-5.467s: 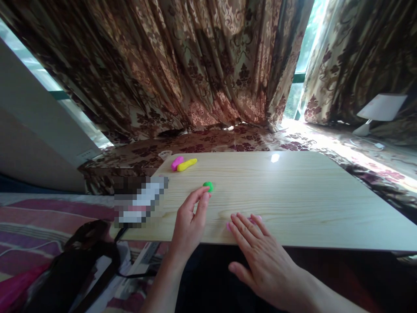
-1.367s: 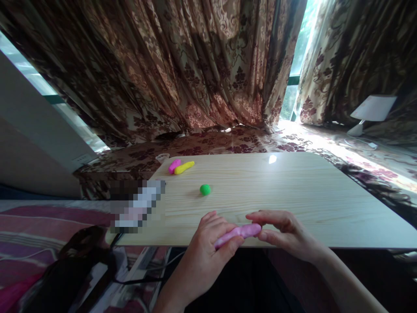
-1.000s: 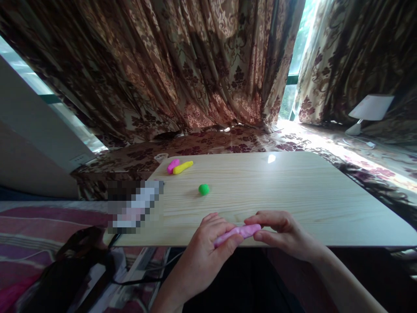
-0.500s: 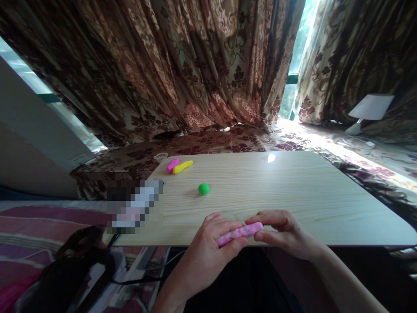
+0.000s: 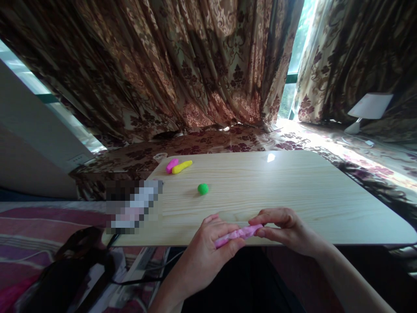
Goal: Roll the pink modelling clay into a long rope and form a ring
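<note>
A light pink roll of modelling clay point(image 5: 239, 234), streaked with white, is held over the near edge of the table. My left hand point(image 5: 210, 243) is closed around its left part, thumb below and fingers above. My right hand point(image 5: 283, 226) pinches its right end between thumb and fingertips. Beyond my hands a round green ball of clay point(image 5: 203, 188) rests on the table. Farther off at the table's back left, a yellow clay stick point(image 5: 182, 167) lies against a bright pink clay piece point(image 5: 172, 165).
The pale wood-grain table point(image 5: 293, 182) has rounded corners. A blurred-out object point(image 5: 137, 206) covers its left side. A black bag point(image 5: 74, 265) and cables lie at the lower left. Patterned curtains point(image 5: 211, 65) hang behind, and a white lamp point(image 5: 369, 106) stands at the right.
My right hand has shifted its pinch onto the very end of the pink clay roll, and that end looks thinner. The left hand's grip stays nearly the same.
</note>
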{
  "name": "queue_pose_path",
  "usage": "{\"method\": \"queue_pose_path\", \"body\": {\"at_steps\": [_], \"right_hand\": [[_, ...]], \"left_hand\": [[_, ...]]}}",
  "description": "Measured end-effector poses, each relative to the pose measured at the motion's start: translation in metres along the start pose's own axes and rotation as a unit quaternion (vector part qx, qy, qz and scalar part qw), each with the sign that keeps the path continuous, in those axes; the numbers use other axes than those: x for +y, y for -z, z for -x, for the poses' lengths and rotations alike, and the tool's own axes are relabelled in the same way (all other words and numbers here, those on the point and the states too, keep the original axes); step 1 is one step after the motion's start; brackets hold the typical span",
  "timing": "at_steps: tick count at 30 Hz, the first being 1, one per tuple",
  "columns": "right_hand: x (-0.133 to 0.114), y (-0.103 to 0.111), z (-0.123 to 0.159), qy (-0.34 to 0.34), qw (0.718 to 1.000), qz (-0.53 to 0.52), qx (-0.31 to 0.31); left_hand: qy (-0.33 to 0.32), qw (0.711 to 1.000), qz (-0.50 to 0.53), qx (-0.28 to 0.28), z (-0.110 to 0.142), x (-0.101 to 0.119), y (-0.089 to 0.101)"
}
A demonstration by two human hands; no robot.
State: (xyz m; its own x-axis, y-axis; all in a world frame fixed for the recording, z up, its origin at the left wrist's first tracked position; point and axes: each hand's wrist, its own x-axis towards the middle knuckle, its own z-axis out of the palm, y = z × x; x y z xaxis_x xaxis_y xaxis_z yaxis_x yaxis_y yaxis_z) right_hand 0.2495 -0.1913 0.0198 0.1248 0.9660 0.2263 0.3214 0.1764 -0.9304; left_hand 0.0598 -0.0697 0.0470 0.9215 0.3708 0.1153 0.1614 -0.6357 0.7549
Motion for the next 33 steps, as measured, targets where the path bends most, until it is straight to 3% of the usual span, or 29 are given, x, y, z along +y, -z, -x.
{"method": "queue_pose_path", "body": {"at_steps": [6, 12, 25, 33], "right_hand": [[-0.004, -0.004, -0.001, 0.03, 0.999, -0.009, -0.014], [0.001, 0.007, 0.0, 0.022, 0.999, -0.003, 0.026], [0.01, 0.02, 0.004, 0.01, 0.998, 0.037, 0.052], [0.012, 0.021, 0.006, 0.0, 0.997, 0.048, 0.059]], "left_hand": [[-0.006, 1.0, -0.004, 0.006, -0.001, 0.0, -0.002], [0.054, 0.995, -0.021, 0.082, 0.002, -0.014, 0.004], [-0.015, 0.994, -0.031, 0.106, -0.001, -0.027, 0.011], [0.009, 0.993, -0.004, 0.115, -0.001, -0.031, 0.012]]}}
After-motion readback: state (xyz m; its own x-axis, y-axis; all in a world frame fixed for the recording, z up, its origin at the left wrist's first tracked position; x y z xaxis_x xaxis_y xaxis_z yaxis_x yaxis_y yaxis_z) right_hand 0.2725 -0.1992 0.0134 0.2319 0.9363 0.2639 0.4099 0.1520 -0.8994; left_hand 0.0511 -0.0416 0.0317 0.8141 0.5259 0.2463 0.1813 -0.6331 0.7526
